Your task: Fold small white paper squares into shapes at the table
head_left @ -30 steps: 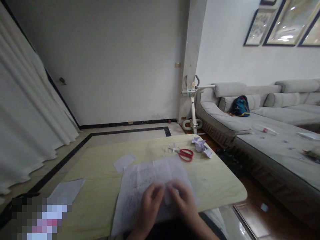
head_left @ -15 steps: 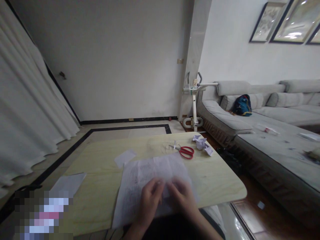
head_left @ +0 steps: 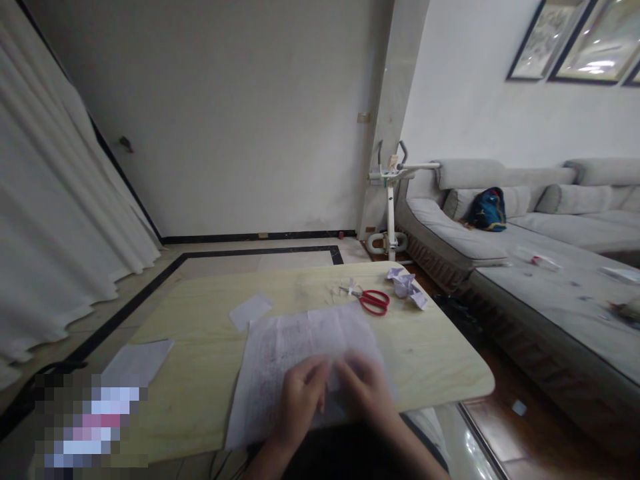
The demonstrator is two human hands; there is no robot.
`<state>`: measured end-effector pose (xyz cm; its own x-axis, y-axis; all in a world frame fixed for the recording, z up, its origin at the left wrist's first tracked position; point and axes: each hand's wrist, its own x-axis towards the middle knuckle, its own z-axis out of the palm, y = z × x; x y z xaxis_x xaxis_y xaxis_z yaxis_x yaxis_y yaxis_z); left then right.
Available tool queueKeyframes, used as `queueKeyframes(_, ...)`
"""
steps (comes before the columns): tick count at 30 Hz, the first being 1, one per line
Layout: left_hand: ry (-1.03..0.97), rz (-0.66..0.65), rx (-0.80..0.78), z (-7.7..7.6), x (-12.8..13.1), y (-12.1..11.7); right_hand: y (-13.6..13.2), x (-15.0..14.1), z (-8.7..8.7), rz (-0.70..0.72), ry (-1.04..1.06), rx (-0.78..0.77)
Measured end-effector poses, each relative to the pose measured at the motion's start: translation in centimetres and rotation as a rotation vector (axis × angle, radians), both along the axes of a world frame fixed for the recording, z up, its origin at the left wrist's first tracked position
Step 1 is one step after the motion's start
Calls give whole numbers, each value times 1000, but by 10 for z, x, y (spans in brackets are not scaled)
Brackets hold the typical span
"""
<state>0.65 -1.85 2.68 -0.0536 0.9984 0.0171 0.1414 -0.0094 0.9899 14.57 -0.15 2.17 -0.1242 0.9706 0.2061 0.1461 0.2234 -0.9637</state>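
Note:
Over the near part of a large printed paper sheet [head_left: 280, 347], my left hand [head_left: 303, 392] and my right hand [head_left: 366, 387] are close together, with a small gap between the fingertips. The left thumb and forefinger are pinched together. The right fingers are curled in too, though motion smears them. Whatever they hold is too small and blurred to make out. Beyond the sheet lie red-handled scissors [head_left: 374, 302], their blades beside a small white scrap and thin strands. Folded or crumpled pale paper pieces [head_left: 406, 287] lie right of the scissors.
The light wooden table [head_left: 440, 360] has rounded corners. A small white paper [head_left: 251, 311] lies beyond the sheet, and more white paper [head_left: 137, 360] at the left edge, near a blurred-out patch. A grey sofa [head_left: 550, 287] with a blue backpack [head_left: 487, 210] stands to the right.
The view has shifted slightly. Both hands stay pinched in nearly the same place over the sheet, and the things on the table lie as before.

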Motion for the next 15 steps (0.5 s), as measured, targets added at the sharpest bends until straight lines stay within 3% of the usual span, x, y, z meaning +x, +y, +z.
queueKeyframes(15,-65,51,-14,-1,0,0,0,-1,5,24,-28,-50)
